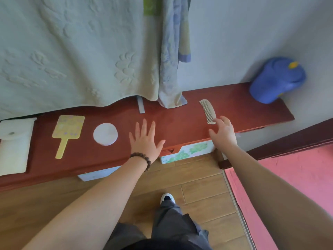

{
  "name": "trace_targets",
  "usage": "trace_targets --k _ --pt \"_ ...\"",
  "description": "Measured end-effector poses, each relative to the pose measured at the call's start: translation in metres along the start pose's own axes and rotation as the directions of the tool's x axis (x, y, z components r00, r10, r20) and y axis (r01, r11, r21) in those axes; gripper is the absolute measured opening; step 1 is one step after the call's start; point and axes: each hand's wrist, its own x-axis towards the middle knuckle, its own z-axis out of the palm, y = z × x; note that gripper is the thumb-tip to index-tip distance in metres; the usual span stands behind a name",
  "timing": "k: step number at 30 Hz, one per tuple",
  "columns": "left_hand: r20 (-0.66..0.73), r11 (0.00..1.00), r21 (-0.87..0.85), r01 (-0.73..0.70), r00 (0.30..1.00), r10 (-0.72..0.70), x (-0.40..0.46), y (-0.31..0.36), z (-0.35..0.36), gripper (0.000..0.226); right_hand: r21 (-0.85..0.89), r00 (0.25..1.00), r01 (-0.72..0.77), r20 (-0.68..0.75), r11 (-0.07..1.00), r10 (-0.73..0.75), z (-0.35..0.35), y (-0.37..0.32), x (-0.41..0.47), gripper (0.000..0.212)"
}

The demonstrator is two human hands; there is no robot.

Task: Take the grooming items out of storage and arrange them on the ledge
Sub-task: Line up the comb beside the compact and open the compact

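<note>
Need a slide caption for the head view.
Right hand touches comb; left hand flat on red ledge.

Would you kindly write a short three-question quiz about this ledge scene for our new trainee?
1. True or false: the left hand lies flat with spread fingers on the dark red ledge.
2. Which item do the right hand's fingertips reach? A) the yellow flat paddle-shaped mirror B) the cream curved plastic comb C) the blue cap
3. Fill in: the white round disc lies between the mirror and the ____ hand.

Key: 1 true; 2 B; 3 left.
</note>
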Motion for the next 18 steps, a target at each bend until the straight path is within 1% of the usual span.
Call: trace_targets --k 3,7,9,11,13,18 --pt "-0.021 0.998 0.057 0.038 0.999 -0.037 0.002 0.005 0.014 0.073 -0.061 0.997 0.054 0.065 0.997 -0.05 -0.002 0.015 0.03 0.053" --pt "-0.083 0.997 0.056 0.052 0.995 -0.048 0.001 0.004 0.019 0.072 -0.137 0.985 0.13 0.132 0.982 -0.112 0.004 0.02 0.056 0.064" --pt "-0.092 0.997 0.058 0.056 0.995 -0.05 0.001 0.004 0.018 0.072 -0.255 0.976 0.18 0.168 0.95 -0.14 0.011 0.02 0.062 0.064" --pt "-0.095 0.996 0.059 0.063 0.994 -0.057 0.001 0.004 0.018 0.072 -0.342 0.974 0.19 0.186 0.92 -0.131 0.018 0.018 0.061 0.059" --pt "-0.096 0.996 0.056 0.07 0.993 -0.065 0.001 0.004 0.018 0.072 -0.362 0.976 0.185 0.178 0.914 -0.127 0.026 0.015 0.051 0.057" --pt "-0.083 0.997 0.034 0.067 0.994 -0.064 0.002 0.005 0.014 0.071 -0.35 0.958 0.265 0.203 0.898 -0.204 0.043 0.003 0.01 0.056"
